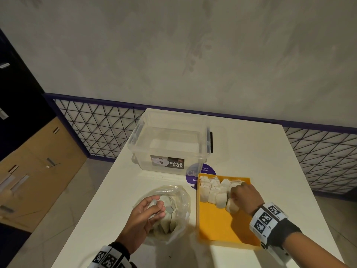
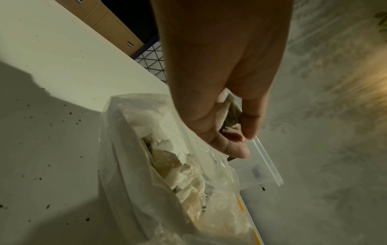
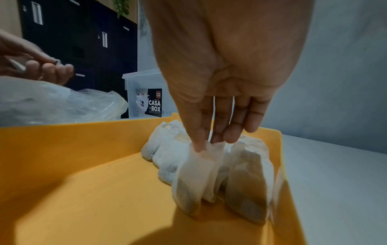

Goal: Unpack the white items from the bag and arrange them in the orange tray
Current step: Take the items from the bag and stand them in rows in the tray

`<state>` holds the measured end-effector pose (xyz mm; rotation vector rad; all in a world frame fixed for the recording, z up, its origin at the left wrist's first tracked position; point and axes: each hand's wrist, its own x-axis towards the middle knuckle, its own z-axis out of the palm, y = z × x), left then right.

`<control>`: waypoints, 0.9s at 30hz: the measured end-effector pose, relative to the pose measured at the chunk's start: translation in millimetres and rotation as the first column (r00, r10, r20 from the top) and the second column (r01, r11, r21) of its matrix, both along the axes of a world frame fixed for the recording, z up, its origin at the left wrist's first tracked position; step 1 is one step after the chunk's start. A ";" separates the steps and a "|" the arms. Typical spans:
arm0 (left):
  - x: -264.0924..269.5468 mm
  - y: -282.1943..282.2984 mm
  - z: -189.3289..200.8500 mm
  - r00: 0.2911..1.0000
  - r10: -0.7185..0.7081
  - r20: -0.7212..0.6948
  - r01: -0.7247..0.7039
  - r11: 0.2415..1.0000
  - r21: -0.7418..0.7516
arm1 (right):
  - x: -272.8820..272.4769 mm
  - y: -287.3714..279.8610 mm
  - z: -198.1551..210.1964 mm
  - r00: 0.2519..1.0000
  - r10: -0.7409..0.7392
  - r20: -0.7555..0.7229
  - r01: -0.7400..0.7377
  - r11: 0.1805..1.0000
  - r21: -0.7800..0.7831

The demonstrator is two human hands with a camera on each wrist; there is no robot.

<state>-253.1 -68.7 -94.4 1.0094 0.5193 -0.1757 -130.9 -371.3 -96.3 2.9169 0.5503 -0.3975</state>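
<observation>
A clear plastic bag (image 1: 173,213) (image 2: 130,165) full of white sachets lies on the white table. Above its mouth my left hand (image 1: 146,211) (image 2: 230,126) pinches one white sachet (image 2: 227,112). The orange tray (image 1: 216,229) (image 3: 83,182) sits to the right of the bag. Several white sachets (image 1: 212,190) (image 3: 167,149) stand in rows at its far end. My right hand (image 1: 243,196) (image 3: 209,139) pinches the top of a white sachet (image 3: 194,179) and holds it upright at the near end of a row, its lower edge touching the tray floor.
A clear lidless storage box (image 1: 170,144) labelled CASA BOX stands behind the bag and tray, beside a purple round sticker (image 1: 193,173). A wire-mesh railing (image 1: 96,128) runs along the table's far side. Dark specks dot the table (image 2: 52,132) near the bag.
</observation>
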 end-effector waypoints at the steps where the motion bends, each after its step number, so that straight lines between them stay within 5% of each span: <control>1: -0.1 0.3 0.1 1.000 0.000 0.003 0.000 1.000 -0.001 | 2.2 0.7 0.6 1.000 0.003 0.004 -0.003 1.000 0.007; 27: -1.0 3.1 0.0 0.999 -0.033 -0.038 0.028 0.993 -0.113 | 2.3 9.0 10.0 1.000 -0.003 0.009 0.004 0.990 -0.143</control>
